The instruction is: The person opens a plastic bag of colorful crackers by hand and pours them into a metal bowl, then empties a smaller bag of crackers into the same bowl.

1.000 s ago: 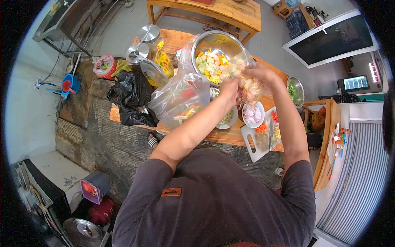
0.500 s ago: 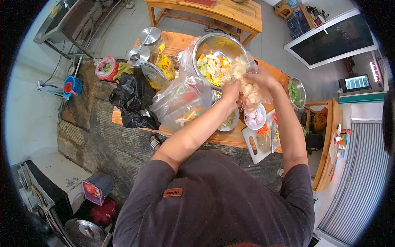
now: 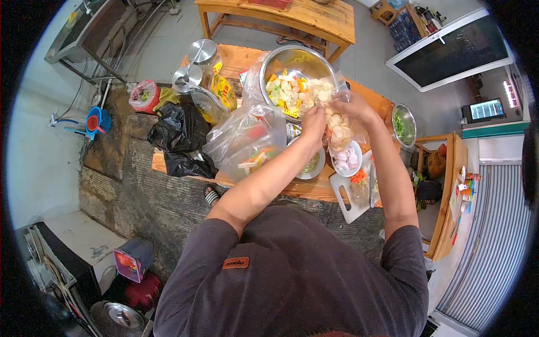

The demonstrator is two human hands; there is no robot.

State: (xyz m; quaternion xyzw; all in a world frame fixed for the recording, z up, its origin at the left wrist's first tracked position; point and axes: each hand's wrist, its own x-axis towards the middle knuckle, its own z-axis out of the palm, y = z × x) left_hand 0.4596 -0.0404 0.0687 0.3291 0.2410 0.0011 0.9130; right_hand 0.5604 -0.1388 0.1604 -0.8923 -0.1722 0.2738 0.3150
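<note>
A clear plastic bag (image 3: 341, 133) of pale round slices hangs between my hands at the right rim of a large steel bowl (image 3: 269, 60). My left hand (image 3: 315, 121) is closed on the bag's left side. On the bag's right side my right hand (image 3: 356, 108) grips the plastic, its fingertips partly hidden by it. Inside the bowl lie pale and orange pieces (image 3: 287, 92) and a yellow printed packet. Just below the bag stands a white bowl (image 3: 346, 159) of pinkish pieces. A plate (image 3: 312, 166) with thin green strips is partly covered by my left forearm.
A white cutting board (image 3: 349, 196) with a knife and diced orange bits lies at the front right. Further right is a steel bowl of chopped greens (image 3: 400, 124). Left are a clear bag (image 3: 247, 147), a black bag (image 3: 178, 132) and lidded jars (image 3: 202, 51).
The bag of slices hangs a little differently, with more slices showing in its lower part. Both hands have shifted slightly and still hold it. The whole view has moved slightly.
</note>
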